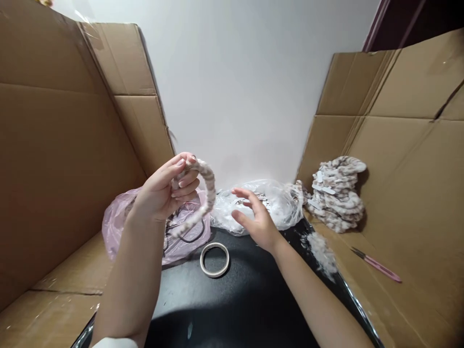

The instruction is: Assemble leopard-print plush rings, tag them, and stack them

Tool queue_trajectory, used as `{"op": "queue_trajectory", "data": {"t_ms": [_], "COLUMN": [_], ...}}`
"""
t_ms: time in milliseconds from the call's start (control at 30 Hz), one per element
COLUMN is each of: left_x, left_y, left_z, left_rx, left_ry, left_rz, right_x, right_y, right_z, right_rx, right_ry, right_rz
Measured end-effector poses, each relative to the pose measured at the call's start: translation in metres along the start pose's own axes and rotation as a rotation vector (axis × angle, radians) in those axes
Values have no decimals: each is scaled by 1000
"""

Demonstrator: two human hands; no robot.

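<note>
Pinched between the fingers of my left hand (168,188) is a fluffy white-and-brown headband (209,188), raised above the table with its curve toward the right. The fingers cover its upper end. My right hand (259,222) is apart from it, held in the air with thumb and fingers spread and nothing in them. Behind that hand lies a clear plastic bag (286,208) with white and brown contents. A pink plastic bag (118,227) sits behind my left forearm, with a thin dark hoop (194,239) at its right side.
A roll of tape (214,274) lies flat on the black table (203,309). At right, on cardboard, are a pile of fluffy headbands (337,198) with white tags and pink-handled snips (382,269). White fluff (322,253) is scattered nearby. Cardboard walls (65,145) stand at both sides.
</note>
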State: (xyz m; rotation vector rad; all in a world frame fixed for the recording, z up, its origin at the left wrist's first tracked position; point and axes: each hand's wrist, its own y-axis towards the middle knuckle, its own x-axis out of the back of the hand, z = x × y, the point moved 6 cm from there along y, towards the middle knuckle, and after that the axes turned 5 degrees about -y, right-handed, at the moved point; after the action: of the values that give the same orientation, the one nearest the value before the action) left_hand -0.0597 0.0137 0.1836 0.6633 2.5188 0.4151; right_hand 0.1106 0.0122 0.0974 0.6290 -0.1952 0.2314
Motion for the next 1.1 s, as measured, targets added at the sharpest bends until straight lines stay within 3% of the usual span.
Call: {"op": "queue_trajectory", "data": {"t_ms": [67, 133, 300, 500, 700, 867, 1100], "left_x": [-8, -5, 45, 93, 128, 150, 182], "left_y": [6, 10, 18, 23, 13, -2, -12], "left_z": [9, 20, 51, 80, 70, 57, 43], "left_rx": [-12, -2, 40, 105, -20, -45, -83], "left_ry": [-44, -96, -359, -544, -591, -554, -474], "left_rz": [13, -21, -324, -560, -729, -881, -933], "right_x": [-15, -29, -35, -35, -43, -47, -41], "right_y": [8, 10, 8, 2, -4, -9, -9], "right_z": [-6, -19, -60, -95, -103, -106, -109], "right_rx": [-55, -130, -380, -628, -734, -791, -818], "right_ry": [194, 386, 651, 641, 654, 652, 610], "right_rz": [78, 172, 287, 326, 377, 417, 474]}}
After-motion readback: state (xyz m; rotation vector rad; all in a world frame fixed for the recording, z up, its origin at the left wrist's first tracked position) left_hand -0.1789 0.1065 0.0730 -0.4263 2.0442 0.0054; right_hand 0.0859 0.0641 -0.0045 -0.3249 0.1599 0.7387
